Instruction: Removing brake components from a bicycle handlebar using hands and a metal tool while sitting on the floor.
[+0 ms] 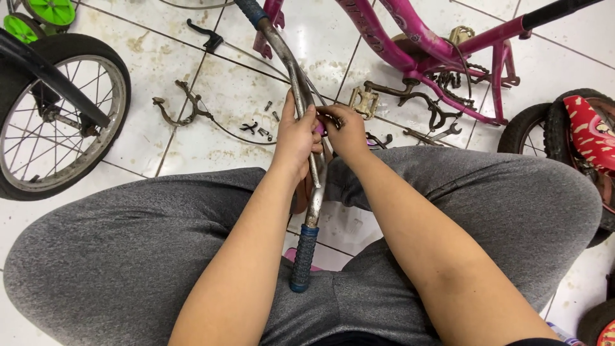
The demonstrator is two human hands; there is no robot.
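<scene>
A bent grey metal handlebar with blue grips runs from the top of the view down between my knees. My left hand is wrapped around its middle. My right hand pinches a small part against the bar, right beside my left hand, with a bit of pink showing between the fingers. What the part is cannot be made out.
A pink bicycle frame lies at the upper right, a spoked wheel at the left. Brake arms, bolts, a pedal and a wrench lie on the stained white tiles. A red seat and tyre are at the right edge.
</scene>
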